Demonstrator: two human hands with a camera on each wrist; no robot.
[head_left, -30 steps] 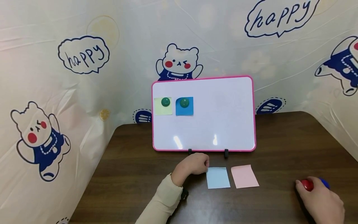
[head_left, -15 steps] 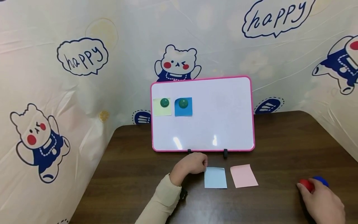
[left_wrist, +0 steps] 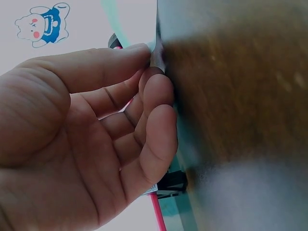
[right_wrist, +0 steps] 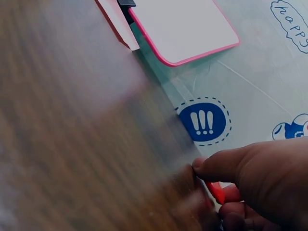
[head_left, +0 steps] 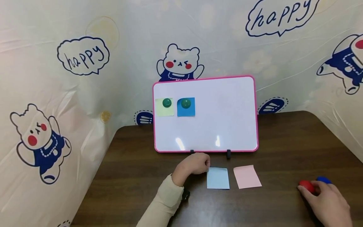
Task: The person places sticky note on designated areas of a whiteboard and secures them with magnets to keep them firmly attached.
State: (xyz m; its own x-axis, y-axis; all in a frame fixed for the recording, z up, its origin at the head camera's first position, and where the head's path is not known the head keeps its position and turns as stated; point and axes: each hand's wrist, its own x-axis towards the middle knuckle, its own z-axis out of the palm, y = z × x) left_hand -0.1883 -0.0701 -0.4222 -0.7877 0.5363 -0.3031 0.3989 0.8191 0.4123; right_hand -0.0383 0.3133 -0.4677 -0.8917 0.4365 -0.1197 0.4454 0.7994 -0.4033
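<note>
At the light-blue sticky note [head_left: 217,178] on the table, my left hand [head_left: 195,164] pinches the upper left corner. The left wrist view shows the paper [left_wrist: 139,24] between thumb and index finger. A pink sticky note [head_left: 247,177] lies just right of it. Far to the right, my right hand [head_left: 330,200] grips a round red magnet [head_left: 306,186] between thumb and fingers. The red magnet [right_wrist: 216,192] is partly hidden by the fingers in the right wrist view. Right behind that hand lies a blue magnet [head_left: 324,180], partly covered.
A pink-framed whiteboard [head_left: 224,126] stands on black feet [head_left: 228,154] behind the notes. Green magnets hold a pale green note [head_left: 162,111] and a darker blue note [head_left: 190,110] at its upper left. A patterned curtain [head_left: 127,63] surrounds the brown table [head_left: 127,189].
The light-blue note has shifted slightly left and straightened under my left hand. The red magnet has moved a little left with my right hand, farther from the blue magnet.
</note>
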